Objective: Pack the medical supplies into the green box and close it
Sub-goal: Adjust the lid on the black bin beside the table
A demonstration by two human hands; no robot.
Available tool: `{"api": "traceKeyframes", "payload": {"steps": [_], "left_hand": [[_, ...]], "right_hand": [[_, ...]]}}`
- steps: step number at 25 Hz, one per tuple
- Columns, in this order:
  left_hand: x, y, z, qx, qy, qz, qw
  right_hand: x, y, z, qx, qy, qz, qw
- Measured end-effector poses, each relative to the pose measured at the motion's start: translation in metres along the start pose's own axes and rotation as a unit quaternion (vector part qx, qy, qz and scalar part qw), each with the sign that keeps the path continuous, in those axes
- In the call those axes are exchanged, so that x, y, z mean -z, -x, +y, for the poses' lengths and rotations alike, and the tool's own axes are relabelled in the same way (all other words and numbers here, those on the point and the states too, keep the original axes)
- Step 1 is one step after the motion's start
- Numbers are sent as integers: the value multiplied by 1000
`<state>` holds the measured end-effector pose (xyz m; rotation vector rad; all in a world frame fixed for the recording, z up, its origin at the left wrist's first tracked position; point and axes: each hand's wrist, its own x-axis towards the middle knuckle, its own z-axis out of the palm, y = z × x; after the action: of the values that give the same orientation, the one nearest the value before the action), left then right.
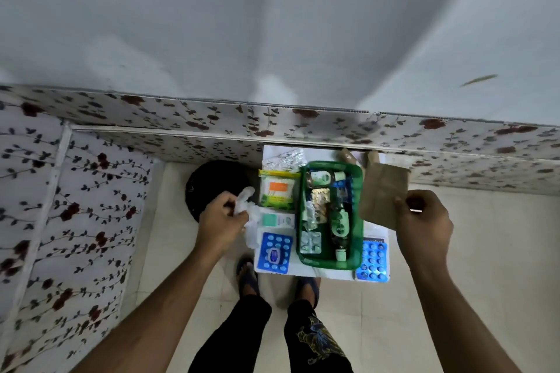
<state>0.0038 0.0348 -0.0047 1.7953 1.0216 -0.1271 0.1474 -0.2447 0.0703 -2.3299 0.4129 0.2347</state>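
The green box (358, 191) lies open on a small white table (333, 273), holding bottles, a green tube and blister strips. My right hand (424, 221) grips a brown paper bag (383, 195) at the box's right side. My left hand (219, 218) holds a crumpled clear plastic bag (247, 206) left of the box. Between that hand and the box are a cotton-bud pack (277, 189), a small teal-and-white carton (277, 219) and a blue pill blister (275, 251) with a small jar on it. Another blue blister (373, 260) sits at the right front corner.
A black round bin (212, 182) stands on the tiled floor left of the table. Floral-papered walls close in behind and on the left. A silvery foil pack (283, 159) lies at the table's back. My legs and sandalled feet (248, 275) are just in front of the table.
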Motion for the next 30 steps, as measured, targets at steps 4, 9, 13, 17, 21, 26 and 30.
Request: {"api": "traceKeyframes", "payload": {"steps": [4, 9, 13, 17, 21, 26, 30], "left_hand": [[46, -34, -38, 60, 69, 38, 995], [79, -129, -146, 134, 99, 75, 983], [61, -221, -230, 160, 121, 51, 978], [24, -290, -296, 201, 154, 9, 967], [10, -326, -336, 241, 160, -37, 957], [25, -304, -312, 281, 215, -27, 935], [55, -245, -259, 254, 188, -28, 948]], "right_hand": [[-76, 50, -62, 97, -15, -130, 987], [-275, 90, -68, 172, 81, -216, 958], [-425, 82, -30, 146, 163, -274, 936], [-536, 59, 28, 102, 182, -261, 942], [-590, 48, 54, 75, 210, -254, 941], [-573, 55, 48, 45, 223, -297, 927], [-494, 76, 1, 61, 203, -287, 934]]}}
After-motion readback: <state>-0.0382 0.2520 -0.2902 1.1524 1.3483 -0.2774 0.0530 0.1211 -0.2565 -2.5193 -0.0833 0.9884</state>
